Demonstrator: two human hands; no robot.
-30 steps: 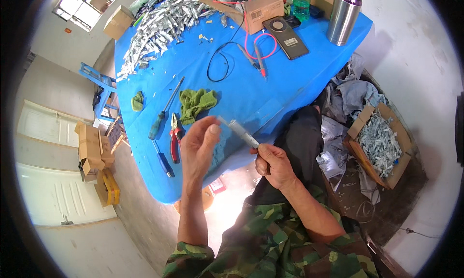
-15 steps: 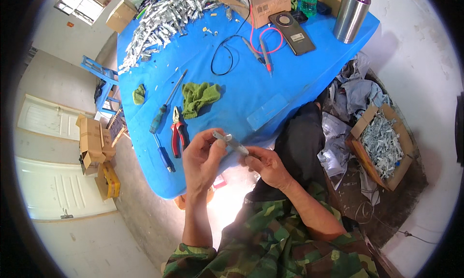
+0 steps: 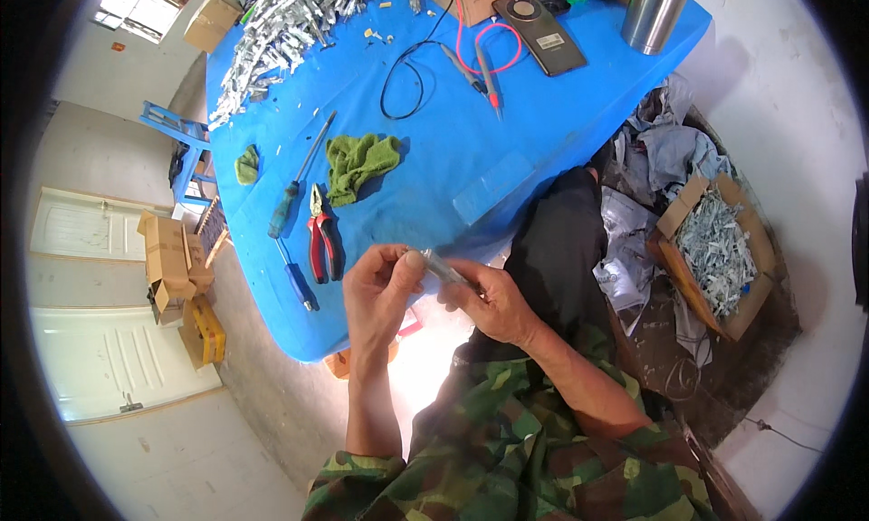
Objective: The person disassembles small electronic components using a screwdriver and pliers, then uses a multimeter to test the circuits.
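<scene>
Between my hands, just off the near edge of the blue-covered table [image 3: 362, 236], is a slim silvery-grey piece [image 3: 441, 267]; its exact kind is not clear. My left hand [image 3: 384, 287] pinches its upper end between thumb and fingers. The lower end is in the closed fingers of my right hand [image 3: 498, 305], which hide part of it. Nearest on the cloth lie red-and-black pliers [image 3: 319, 240], a blue-handled screwdriver [image 3: 296, 281] and a longer teal-handled screwdriver [image 3: 288, 204]. A crumpled green cloth [image 3: 362, 166] lies beyond the pliers.
Many silvery strips form a heap [image 3: 281, 41] at the far left. Pen-like probes [image 3: 489, 86] on red and black leads, a phone [image 3: 543, 37] and a steel flask [image 3: 658, 14] are at the far right. A cardboard box [image 3: 674, 222] of silvery scraps stands right of my leg.
My right hand has closed further around the piece, covering more of its lower end. My left hand keeps its pinch. The whole view has shifted slightly, with the table things appearing higher and further left.
</scene>
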